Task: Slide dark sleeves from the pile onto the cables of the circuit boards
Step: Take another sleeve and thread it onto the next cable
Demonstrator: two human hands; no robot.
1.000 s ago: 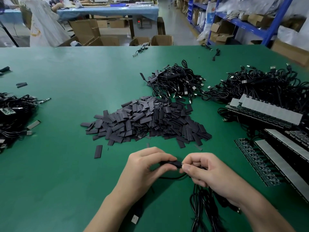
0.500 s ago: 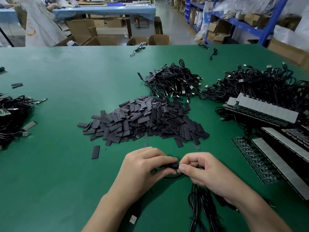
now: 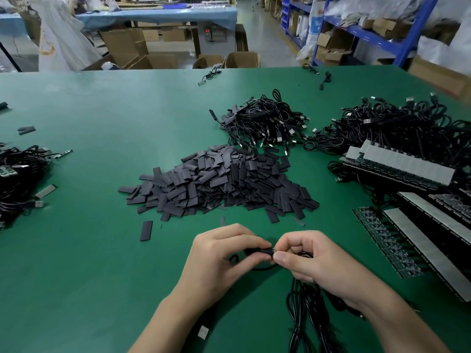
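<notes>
Just on the near side of the pile [image 3: 224, 184], our left hand [image 3: 221, 261] pinches a dark sleeve [image 3: 257, 251] between thumb and forefinger, which hide its left end. At the sleeve's right end, our right hand [image 3: 313, 261] pinches the cable [image 3: 314, 329] with curled fingers. We cannot make out the join.

I see a factory assembly floor: a sleeve pile [image 3: 219, 184] and cable heaps [image 3: 265, 123] just beyond my hands [image 3: 224, 261], carton-loaded blue shelving [image 3: 413, 35] far beyond to their right

Single head-worn wide view, looking forward and down, close over green table [image 3: 102, 250]
</notes>
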